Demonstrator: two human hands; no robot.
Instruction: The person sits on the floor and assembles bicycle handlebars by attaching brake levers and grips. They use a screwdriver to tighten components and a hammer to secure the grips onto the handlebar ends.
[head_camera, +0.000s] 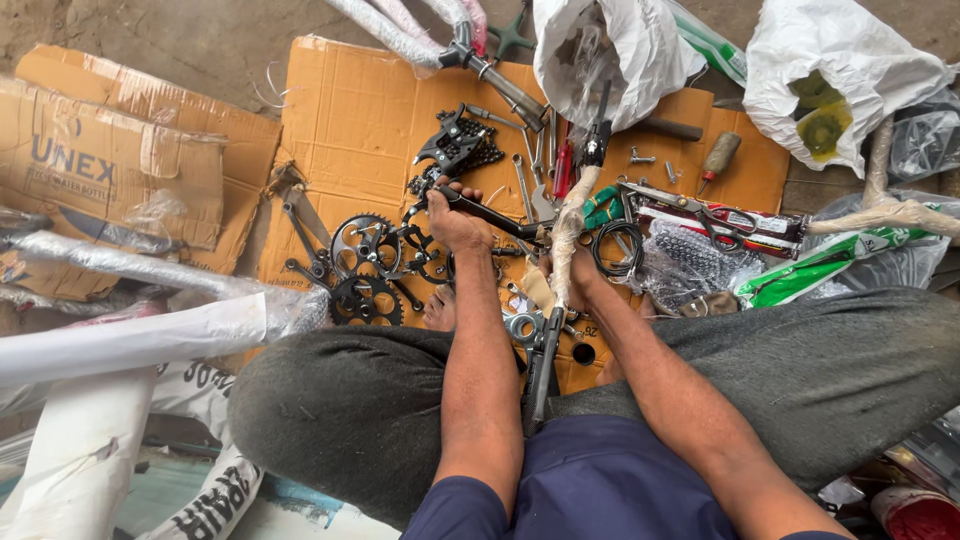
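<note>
At frame centre, between the knees: a person sits on the floor over flattened cardboard (350, 110) strewn with bicycle parts.
Left hand (455, 222): clenched around a black crank arm (485, 212), which lies slanting just above the centre.
Right hand (572, 282): closed around a paper-wrapped tube (570, 225) that stands upward from the fist; how tight the grip is cannot be told.
Between the forearms: a dark metal bar (543, 360) with a silver ring-shaped fitting (522, 327) beside it.
Left of the hands: black toothed chainrings (364, 270) and several spanners (300, 235) on the cardboard.
Above the hands: a black clump of chain and small parts (455, 145), a red-handled screwdriver (563, 168), loose bolts (640, 157).
Right of centre: scissors (705, 212) on a long red-and-white packet, touching it; a green-and-white flat packet (820, 262) just below.
Upper centre: a white plastic bag (610, 50), its contents hidden.
Upper right: a white plastic bag (840, 75), open, with yellow-green rolls showing inside.
Upper left: a brown cardboard box (110, 165), flattened, with dark blue lettering.
Lower left: white wrapped frame tubes (130, 335) and a white printed sack (215, 495).
Lower right corner: a red round container (915, 515), partly cut off.
</note>
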